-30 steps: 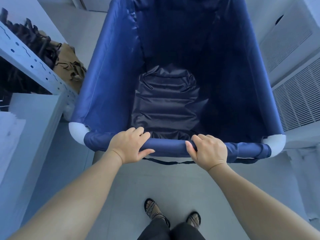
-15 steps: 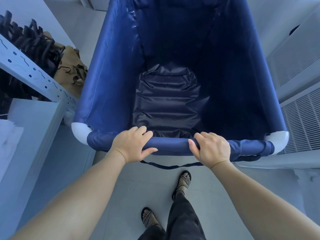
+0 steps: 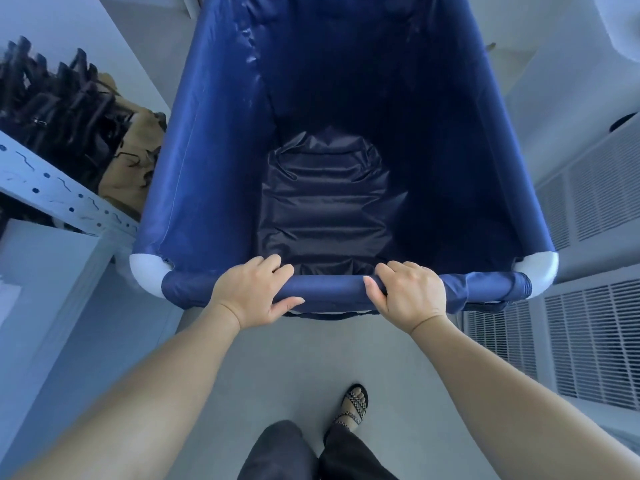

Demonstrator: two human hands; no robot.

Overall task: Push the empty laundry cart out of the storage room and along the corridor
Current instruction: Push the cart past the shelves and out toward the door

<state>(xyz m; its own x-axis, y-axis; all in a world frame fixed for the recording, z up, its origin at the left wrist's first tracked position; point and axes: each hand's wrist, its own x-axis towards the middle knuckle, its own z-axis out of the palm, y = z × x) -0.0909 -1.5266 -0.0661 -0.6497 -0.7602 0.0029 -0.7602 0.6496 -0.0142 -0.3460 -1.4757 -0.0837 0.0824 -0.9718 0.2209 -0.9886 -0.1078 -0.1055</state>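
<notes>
The laundry cart [image 3: 207, 174] is a deep bin of dark blue fabric with white rounded corners, and it fills the middle of the head view. Nothing lies inside; only its creased dark bottom shows. My left hand [image 3: 251, 292] is wrapped over the padded near rail [image 3: 332, 291], left of centre. My right hand [image 3: 408, 294] grips the same rail a little to the right. Both arms reach forward to the rail.
A white metal shelf rack [image 3: 65, 199] stands close on the left, holding dark hangers [image 3: 59, 105] and a tan bag [image 3: 133, 168]. White louvred units [image 3: 585, 341] line the right side, close to the cart's corner. Grey floor [image 3: 294, 368] lies under my sandalled foot [image 3: 355, 403].
The cart has rolled forward between the rack and the louvred units. My feet have stepped along behind it. Both hands keep the same grip on the rail.
</notes>
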